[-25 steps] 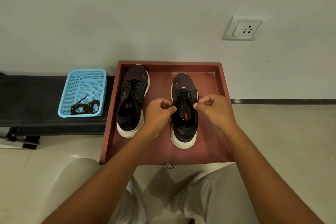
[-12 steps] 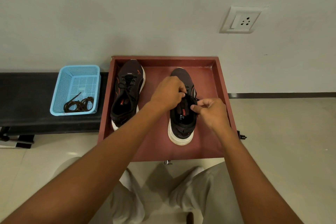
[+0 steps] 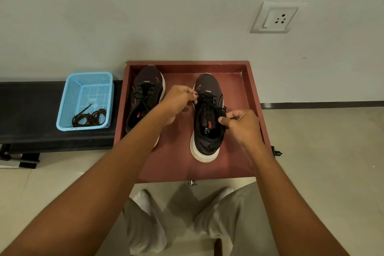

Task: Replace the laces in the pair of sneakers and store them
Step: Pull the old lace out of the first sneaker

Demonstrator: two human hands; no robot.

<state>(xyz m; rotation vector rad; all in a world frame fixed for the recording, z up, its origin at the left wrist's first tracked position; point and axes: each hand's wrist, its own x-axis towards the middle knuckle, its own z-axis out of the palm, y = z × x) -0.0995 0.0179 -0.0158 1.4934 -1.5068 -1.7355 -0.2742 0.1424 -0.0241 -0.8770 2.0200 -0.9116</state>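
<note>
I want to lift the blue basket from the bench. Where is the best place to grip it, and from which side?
Probably grip the blue basket by its rim, one long side in each hand, from above. It stands upright and open-topped on the black bench, so the rim is free; the old laces lie low inside.

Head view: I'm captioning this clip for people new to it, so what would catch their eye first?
Two hands meet over the right sneaker in a red tray: the left hand pinches its black lace near the toe end, the right hand pinches it by the opening. The left sneaker stands beside it, laced. Left of the tray, a blue basket on a black bench holds loose dark laces.
</note>
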